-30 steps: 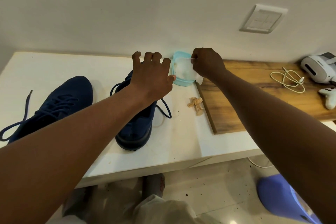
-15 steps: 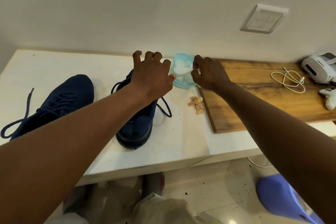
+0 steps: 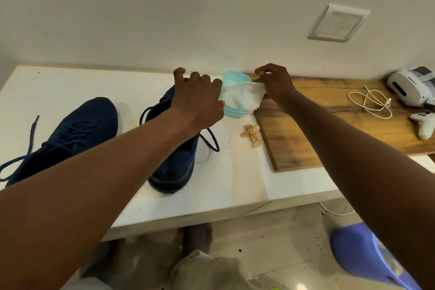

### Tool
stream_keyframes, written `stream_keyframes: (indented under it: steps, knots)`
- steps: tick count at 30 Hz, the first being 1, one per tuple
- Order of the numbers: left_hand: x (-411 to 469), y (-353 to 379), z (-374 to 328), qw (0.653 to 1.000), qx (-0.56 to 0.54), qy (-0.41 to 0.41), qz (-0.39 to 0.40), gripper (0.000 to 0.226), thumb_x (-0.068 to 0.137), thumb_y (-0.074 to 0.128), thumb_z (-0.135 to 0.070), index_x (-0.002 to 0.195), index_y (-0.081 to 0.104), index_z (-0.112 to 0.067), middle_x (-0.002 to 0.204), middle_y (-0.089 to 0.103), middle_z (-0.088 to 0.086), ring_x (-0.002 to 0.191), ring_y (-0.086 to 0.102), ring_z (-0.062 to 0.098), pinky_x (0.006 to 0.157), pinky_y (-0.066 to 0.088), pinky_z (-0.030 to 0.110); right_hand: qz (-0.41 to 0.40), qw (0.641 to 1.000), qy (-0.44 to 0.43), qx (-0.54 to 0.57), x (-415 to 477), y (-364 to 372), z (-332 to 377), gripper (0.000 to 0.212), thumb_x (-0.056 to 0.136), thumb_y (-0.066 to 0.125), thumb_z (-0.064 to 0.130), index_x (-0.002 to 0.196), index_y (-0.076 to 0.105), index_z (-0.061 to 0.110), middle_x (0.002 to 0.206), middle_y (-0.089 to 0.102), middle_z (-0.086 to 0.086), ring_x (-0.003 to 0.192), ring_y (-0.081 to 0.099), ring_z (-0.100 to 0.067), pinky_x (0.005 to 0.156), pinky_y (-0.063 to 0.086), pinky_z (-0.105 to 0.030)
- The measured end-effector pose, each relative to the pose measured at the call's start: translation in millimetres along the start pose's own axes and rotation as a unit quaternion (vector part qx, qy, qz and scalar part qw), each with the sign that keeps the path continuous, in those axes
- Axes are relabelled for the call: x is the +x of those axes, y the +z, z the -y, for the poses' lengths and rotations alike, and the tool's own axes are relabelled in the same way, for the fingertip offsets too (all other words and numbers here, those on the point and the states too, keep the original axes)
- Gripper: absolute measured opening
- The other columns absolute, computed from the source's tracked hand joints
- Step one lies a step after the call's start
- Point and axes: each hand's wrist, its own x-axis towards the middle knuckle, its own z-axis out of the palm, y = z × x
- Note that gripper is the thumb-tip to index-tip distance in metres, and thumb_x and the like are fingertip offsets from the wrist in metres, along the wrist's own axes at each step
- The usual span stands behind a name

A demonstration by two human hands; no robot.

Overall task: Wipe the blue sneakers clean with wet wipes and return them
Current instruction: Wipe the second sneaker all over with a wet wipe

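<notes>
Two dark blue sneakers stand on the white table [image 3: 235, 183]: one [image 3: 77, 129] at the left with loose laces, the other [image 3: 176, 167] in the middle, partly hidden by my left arm. My left hand [image 3: 197, 99] hovers over that middle sneaker's heel with arched, spread fingers, its thumb against the side of the light blue wipe box [image 3: 231, 112]. My right hand [image 3: 277, 85] pinches a white wet wipe [image 3: 247, 97] that stretches out of the box towards the right.
A crumpled tan used wipe [image 3: 251, 133] lies in front of the box. A wooden board [image 3: 317, 129] at the right carries a white cable [image 3: 372, 103], a headset [image 3: 412, 85] and a controller [image 3: 423, 122]. A blue plastic object [image 3: 360, 256] sits on the floor.
My right hand has drawn the white wipe further out of the box, up and to the right. My left hand has stayed over the middle sneaker beside the box.
</notes>
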Motion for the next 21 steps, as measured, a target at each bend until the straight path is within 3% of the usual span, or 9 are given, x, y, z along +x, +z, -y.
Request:
stream_keyframes:
  steps: [2,4,6,8,10,12,15,21]
  knots:
    - [-0.6,0.7,-1.2,1.0,0.001,-0.001,0.003,0.039,0.099,0.043,-0.045,0.128,0.055,-0.021,0.121,0.061,0.004,0.121,0.052,0.027,0.115,0.015,0.055,-0.033,0.998,0.045,-0.023,4.3,-2.3,-2.9,0.024,0.09,0.053,0.002,0.107,0.067,0.011,0.107,0.065,-0.011,0.088,0.067,-0.023,0.069,0.062,-0.039]
    - [-0.9,1.5,-2.9,1.0,0.001,-0.001,0.005,0.039,0.099,0.042,-0.044,0.128,0.055,-0.021,0.121,0.062,0.004,0.12,0.052,0.028,0.115,0.016,0.055,-0.014,0.994,0.075,-0.077,6.2,-0.6,-2.9,0.013,0.088,0.06,0.006,0.097,0.067,0.013,0.098,0.065,-0.008,0.084,0.064,-0.021,0.07,0.059,-0.032]
    - [-0.7,2.0,-4.2,1.0,0.001,0.0,0.006,0.04,0.099,0.042,-0.044,0.128,0.055,-0.021,0.121,0.062,0.004,0.119,0.052,0.028,0.114,0.016,0.055,-0.006,0.986,0.119,-0.117,5.6,2.0,-1.1,0.003,0.091,0.06,0.015,0.089,0.061,0.014,0.085,0.062,-0.005,0.071,0.059,-0.016,0.061,0.048,-0.024]
    - [0.1,2.1,-4.0,1.0,0.001,0.001,0.004,0.04,0.099,0.042,-0.044,0.128,0.055,-0.021,0.121,0.062,0.004,0.119,0.053,0.028,0.114,0.017,0.056,-0.028,0.983,0.136,-0.118,7.7,5.9,0.4,0.01,0.087,0.066,0.016,0.09,0.06,0.01,0.082,0.06,-0.006,0.063,0.054,-0.014,0.055,0.043,-0.022]
    - [0.5,1.6,-2.6,1.0,-0.003,0.0,0.0,0.04,0.099,0.043,-0.045,0.128,0.055,-0.021,0.12,0.062,0.004,0.119,0.053,0.028,0.114,0.016,0.056,-0.053,0.984,0.122,-0.118,11.7,6.0,1.2,0.022,0.083,0.072,0.016,0.102,0.065,0.006,0.084,0.063,-0.007,0.066,0.058,-0.017,0.058,0.047,-0.025]
    - [-0.4,1.4,-1.1,1.0,-0.01,-0.002,-0.003,0.039,0.098,0.044,-0.045,0.127,0.056,-0.021,0.12,0.062,0.004,0.12,0.053,0.027,0.114,0.016,0.056,-0.04,0.993,0.063,-0.091,12.6,7.2,5.0,0.026,0.079,0.078,0.017,0.103,0.07,0.011,0.082,0.064,-0.002,0.077,0.063,-0.02,0.066,0.049,-0.03]
    - [-2.2,1.7,0.9,1.0,-0.015,-0.004,-0.002,0.039,0.098,0.044,-0.045,0.126,0.056,-0.021,0.12,0.062,0.004,0.12,0.053,0.028,0.115,0.015,0.056,-0.034,0.998,0.028,0.054,6.1,1.8,17.8,0.021,0.071,0.084,0.015,0.076,0.064,0.009,0.079,0.064,-0.005,0.073,0.061,-0.02,0.061,0.051,-0.034]
    - [-1.9,-0.2,-1.2,1.0,-0.021,-0.007,-0.003,0.038,0.098,0.044,-0.045,0.125,0.057,-0.022,0.118,0.063,0.002,0.118,0.054,0.026,0.114,0.016,0.055,-0.086,0.99,0.01,0.113,13.5,-1.6,35.7,0.01,0.085,0.061,0.006,0.086,0.056,0.015,0.101,0.065,-0.012,0.097,0.07,-0.031,0.075,0.061,-0.047]
